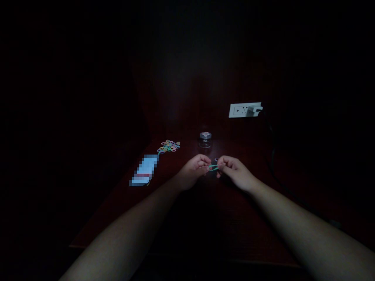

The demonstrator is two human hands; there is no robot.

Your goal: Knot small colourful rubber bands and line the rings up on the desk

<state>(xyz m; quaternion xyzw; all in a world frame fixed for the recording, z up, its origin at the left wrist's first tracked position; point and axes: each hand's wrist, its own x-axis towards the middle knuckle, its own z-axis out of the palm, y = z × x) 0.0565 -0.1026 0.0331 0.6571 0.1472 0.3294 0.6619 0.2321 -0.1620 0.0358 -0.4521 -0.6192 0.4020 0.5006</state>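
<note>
Between my two hands a green hair tie (213, 168) is stretched into a narrow loop. My left hand (195, 168) pinches its left end between thumb and fingers. At the other end, my right hand (234, 170) is closed on it in the same way. A small pale ring (216, 159) shows just behind the fingers, partly covered. Beyond my hands stands a clear jar (205, 143) with a lid on top. Farther left lies a loose pile of coloured hair ties (169, 146).
A phone-like device with a bright, pixelated screen (145, 170) lies on the dark red table (117, 210) at left. A white wall socket (244, 110) holds a plug (256, 110); its dark cable (273, 156) runs down the right side. The surroundings are very dark.
</note>
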